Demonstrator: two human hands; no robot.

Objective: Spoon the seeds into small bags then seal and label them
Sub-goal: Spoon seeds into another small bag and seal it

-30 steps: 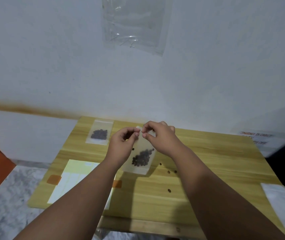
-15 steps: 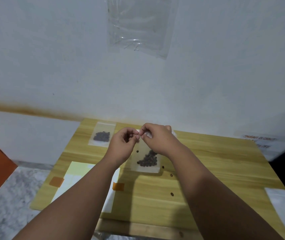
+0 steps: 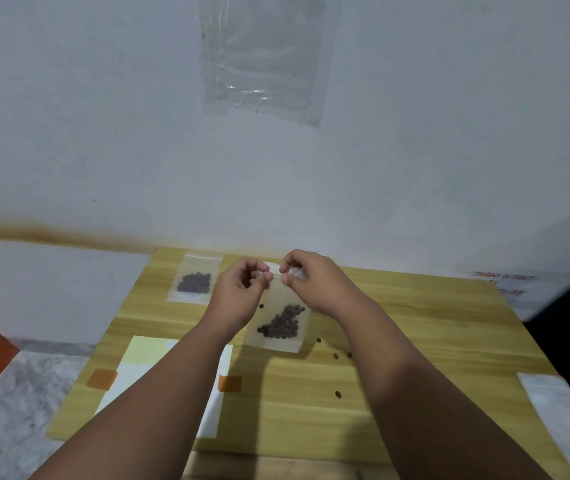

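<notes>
**Pinching the bag mouth shut**

Pressing along the top edge, the left hand (image 3: 240, 292) and right hand (image 3: 314, 284) each grip the mouth of the bag (image 3: 278, 327) between thumb and forefinger, fingers curled, knuckles up, forearms converging from 6 o'clock. Since a second ago the bag has swung from tilted to nearly upright and the pinches have closed together, so sealing looks under way; labelling is still to come. Seeds (image 3: 281, 322) sit low inside. Stray seeds (image 3: 337, 393) lie on the bench (image 3: 415, 323) toward 4 o'clock. A filled bag (image 3: 195, 282) lies at 10 o'clock, label sheets (image 3: 145, 355) at 7 o'clock.
</notes>
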